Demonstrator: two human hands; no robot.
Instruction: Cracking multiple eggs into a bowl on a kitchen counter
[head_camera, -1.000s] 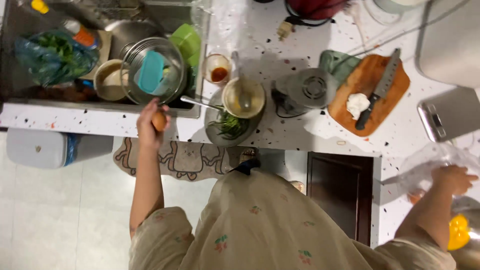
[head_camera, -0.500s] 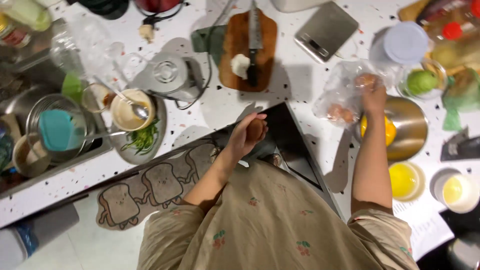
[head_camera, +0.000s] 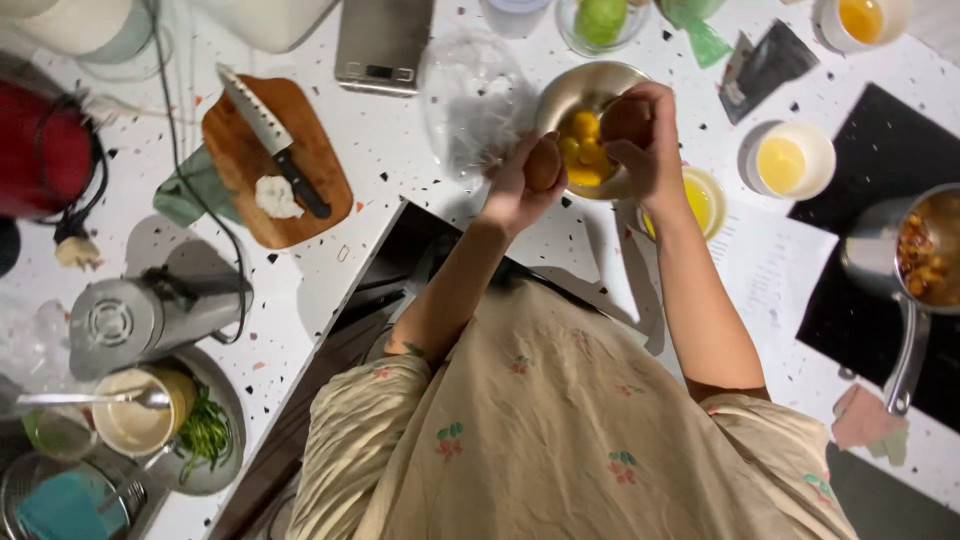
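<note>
My left hand (head_camera: 512, 192) is shut on a brown egg (head_camera: 545, 162), held just left of a metal bowl (head_camera: 572, 88). My right hand (head_camera: 652, 150) grips a second brown egg (head_camera: 625, 120) over the bowl's right rim. Several yellow yolks (head_camera: 582, 142) lie inside the bowl. A crumpled clear plastic bag (head_camera: 470, 100) rests on the speckled counter right beside the bowl, to its left. Below my right wrist stands a small glass bowl of yellow liquid (head_camera: 708, 203).
A wooden cutting board (head_camera: 310, 160) carries a knife (head_camera: 270, 135). A kitchen scale (head_camera: 383, 45) lies at the back. A white cup of yellow liquid (head_camera: 790, 160), a sheet of paper (head_camera: 770, 270) and a saucepan (head_camera: 920, 250) on a black hob are at right. A metal appliance (head_camera: 140, 315) stands at left.
I turned from the sink side toward the metal bowl. My left hand carried its egg over beside the bowl; my right hand left the plastic bag holding another egg.
</note>
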